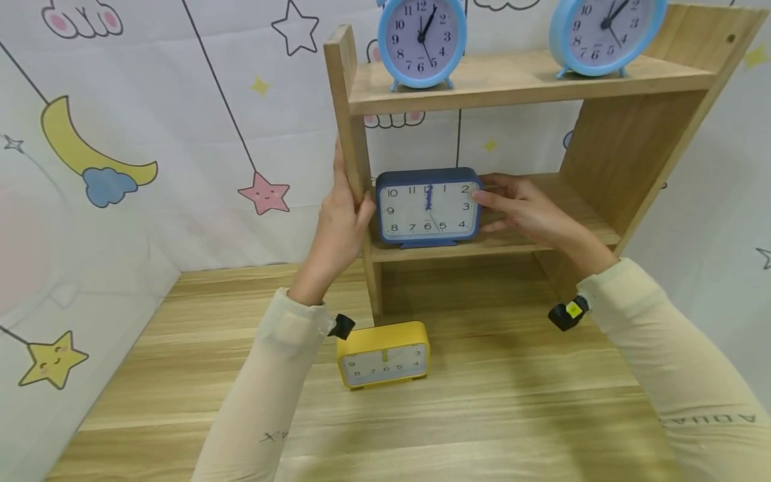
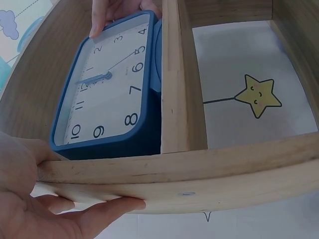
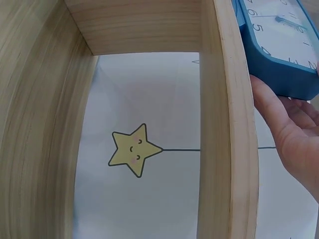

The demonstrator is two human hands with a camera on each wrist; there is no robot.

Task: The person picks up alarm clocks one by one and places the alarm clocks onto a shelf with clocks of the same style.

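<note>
A blue rectangular alarm clock [image 1: 429, 207] stands upright on the middle board of a wooden shelf [image 1: 476, 252], close to its left side panel. My right hand [image 1: 530, 211] holds the clock by its right end, thumb on the front rim near the 2 and fingers around the side and back. My left hand [image 1: 338, 224] grips the shelf's left side panel, with the thumb on the inner side beside the clock. In the left wrist view, the fingers of the left hand [image 2: 30, 199] lie along the panel's outer face. The clock [image 3: 279, 59] shows partly in the right wrist view.
Two light-blue round alarm clocks, one at left [image 1: 421, 41] and one at right [image 1: 605, 30], stand on the top board. A yellow rectangular clock [image 1: 383, 355] stands on the wood-grain table [image 1: 494, 415], in front of the shelf's lower left. A patterned cloth [image 1: 199, 134] hangs behind.
</note>
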